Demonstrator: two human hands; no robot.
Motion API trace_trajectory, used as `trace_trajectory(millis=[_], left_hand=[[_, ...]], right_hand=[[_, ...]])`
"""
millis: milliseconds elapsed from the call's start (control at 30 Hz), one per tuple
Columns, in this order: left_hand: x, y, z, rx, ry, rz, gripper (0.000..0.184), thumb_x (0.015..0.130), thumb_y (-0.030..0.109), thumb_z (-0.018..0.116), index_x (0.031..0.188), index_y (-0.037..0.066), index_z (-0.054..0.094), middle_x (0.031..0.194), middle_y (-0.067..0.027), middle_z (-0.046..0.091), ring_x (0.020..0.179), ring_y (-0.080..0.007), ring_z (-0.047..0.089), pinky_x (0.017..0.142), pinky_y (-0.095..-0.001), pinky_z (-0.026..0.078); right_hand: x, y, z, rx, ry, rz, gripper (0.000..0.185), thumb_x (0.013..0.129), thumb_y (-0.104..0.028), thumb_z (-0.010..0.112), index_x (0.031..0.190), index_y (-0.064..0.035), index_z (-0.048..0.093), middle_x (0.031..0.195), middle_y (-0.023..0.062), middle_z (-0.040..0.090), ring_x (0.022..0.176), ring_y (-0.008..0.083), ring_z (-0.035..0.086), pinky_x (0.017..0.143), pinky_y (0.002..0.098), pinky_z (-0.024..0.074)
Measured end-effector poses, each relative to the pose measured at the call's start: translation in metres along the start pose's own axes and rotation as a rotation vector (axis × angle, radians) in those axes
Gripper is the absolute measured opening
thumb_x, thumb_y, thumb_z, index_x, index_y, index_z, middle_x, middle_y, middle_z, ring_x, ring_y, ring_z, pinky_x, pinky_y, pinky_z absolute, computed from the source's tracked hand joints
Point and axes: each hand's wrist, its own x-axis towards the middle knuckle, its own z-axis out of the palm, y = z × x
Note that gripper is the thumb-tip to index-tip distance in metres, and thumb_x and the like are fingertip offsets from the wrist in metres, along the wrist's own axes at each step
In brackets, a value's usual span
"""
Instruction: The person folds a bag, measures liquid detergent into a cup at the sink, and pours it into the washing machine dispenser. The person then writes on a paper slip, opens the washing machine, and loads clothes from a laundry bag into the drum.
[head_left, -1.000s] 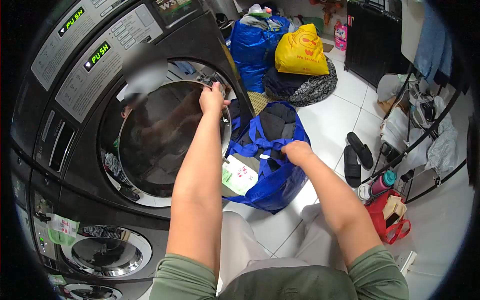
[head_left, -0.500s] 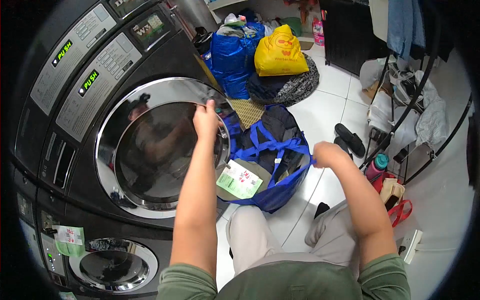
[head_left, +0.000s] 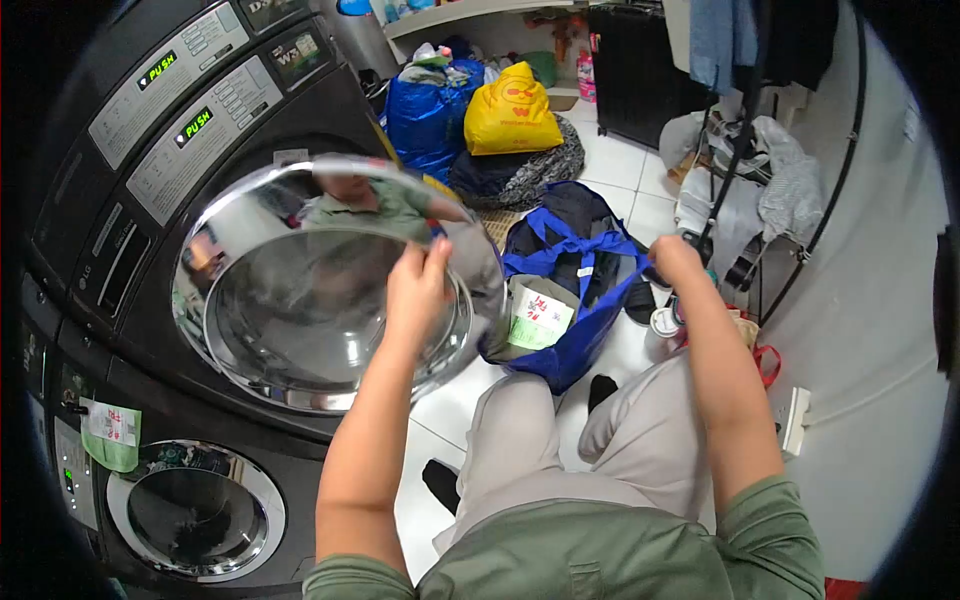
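My left hand (head_left: 416, 292) is closed on the round washer door (head_left: 330, 395), at the right part of its inner ring. The door stands away from the dark machine front, its glass and chrome rim showing reflections. My right hand (head_left: 678, 262) grips a strap of the blue bag (head_left: 578, 345), at the bag's upper right edge. Dark clothes (head_left: 560, 212) fill the open bag, beneath crossed, knotted blue straps. A white and green paper tag (head_left: 540, 318) lies on grey-green cloth at the bag's front.
A second round door (head_left: 197, 520) is below. Behind the bag stand another blue bag (head_left: 425, 120) and a yellow bag (head_left: 513, 115) on a dark patterned bundle. A black suitcase (head_left: 645, 80) is farther back. A metal rack with shoes and cloths (head_left: 790, 180) lines the right wall.
The washer door has swung outward, with my left hand still on it. The blue bag sits farther right from the machine, with my right hand at its strap. My view has shifted too.
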Motion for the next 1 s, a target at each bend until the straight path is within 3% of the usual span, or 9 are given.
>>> trace_trajectory(millis=[100,300,400,433,533,667,800,900,1000], left_hand=[[-0.083,0.019,-0.021,0.052,-0.08,0.009,0.044,0.097,0.041,0.061,0.087,-0.002,0.059,0.063,-0.011,0.059,0.054,-0.0196,0.061,0.054,-0.0335,0.046],[-0.234,0.037,-0.108,-0.008,-0.406,0.005,0.028,0.089,0.02,0.072,0.105,-0.001,0.063,0.087,-0.0109,0.066,0.093,-0.0203,0.062,0.081,-0.0335,0.048],[-0.294,0.038,-0.125,-0.394,-0.244,-0.09,0.065,0.079,0.009,0.079,0.134,0.0,0.044,0.125,-0.0133,0.059,0.115,-0.0293,0.059,0.096,-0.0442,0.048],[-0.315,0.048,-0.116,-0.395,0.006,-0.113,0.056,0.08,0.005,0.073,0.129,-0.005,0.048,0.107,-0.0143,0.062,0.112,-0.0233,0.056,0.098,-0.0384,0.044],[-0.383,0.001,-0.165,-0.073,-0.148,-0.208,0.056,0.091,0.019,0.064,0.137,-0.003,0.042,0.118,-0.0148,0.058,0.115,-0.0265,0.055,0.1,-0.0393,0.043],[-0.428,0.002,-0.191,-0.119,0.021,-0.372,0.06,0.092,0.028,0.061,0.14,-0.001,0.04,0.126,-0.0163,0.054,0.121,-0.0288,0.051,0.103,-0.0415,0.041],[-0.47,0.01,-0.233,-0.261,0.364,-0.38,0.064,0.094,0.038,0.057,0.143,0.0,0.039,0.134,-0.0178,0.049,0.126,-0.031,0.048,0.105,-0.0437,0.039],[-0.506,0.021,-0.281,-0.413,0.675,-0.261,0.068,0.095,0.045,0.054,0.144,0.001,0.038,0.14,-0.019,0.045,0.131,-0.0327,0.045,0.108,-0.0453,0.038],[-0.538,0.024,-0.322,-0.53,0.969,-0.125,0.073,0.097,0.052,0.052,0.146,0.002,0.036,0.147,-0.0201,0.042,0.135,-0.0343,0.042,0.11,-0.047,0.036]], right_hand=[[-0.009,-0.022,0.008,-0.054,0.048,-0.068,0.019,0.082,-0.012,0.066,0.1,-0.0098,0.069,0.097,0.0194,0.071,0.093,0.0386,0.068,0.079,0.0487,0.0548],[-0.003,-0.092,0.038,-0.085,0.081,-0.343,0.047,0.089,-0.02,0.064,0.134,-0.0163,0.051,0.113,0.0178,0.064,0.097,0.0363,0.068,0.08,0.047,0.0555],[0.008,-0.123,0.071,-0.166,0.098,-0.46,0.035,0.094,-0.015,0.049,0.128,-0.0153,0.056,0.116,0.0184,0.064,0.095,0.0338,0.07,0.079,0.0464,0.0566],[0.014,-0.133,0.08,-0.208,-0.004,-0.466,0.035,0.094,-0.014,0.048,0.128,-0.0162,0.058,0.121,0.0181,0.063,0.098,0.0341,0.07,0.082,0.0468,0.0561],[0.022,-0.157,0.096,-0.211,-0.01,-0.473,0.029,0.094,-0.017,0.05,0.117,-0.015,0.067,0.117,0.0163,0.067,0.101,0.0332,0.069,0.084,0.0483,0.0549],[0.033,-0.175,0.087,-0.247,-0.119,-0.413,0.027,0.091,-0.019,0.056,0.11,-0.0127,0.073,0.112,0.0149,0.071,0.103,0.0304,0.07,0.087,0.0459,0.055],[0.004,-0.187,0.049,-0.484,-0.127,-0.509,0.065,0.069,-0.055,0.083,0.11,-0.0057,0.072,0.138,0.0109,0.052,0.125,0.0313,0.054,0.102,0.0443,0.044],[-0.018,-0.183,0.033,-0.532,-0.08,-0.808,0.07,0.065,-0.058,0.083,0.11,-0.0054,0.072,0.13,0.0137,0.059,0.118,0.0319,0.059,0.103,0.0476,0.0416],[-0.011,-0.18,0.059,-0.378,-0.273,-0.701,0.078,0.06,-0.064,0.083,0.109,-0.0045,0.071,0.117,0.0154,0.067,0.11,0.0327,0.064,0.102,0.0522,0.0409]])
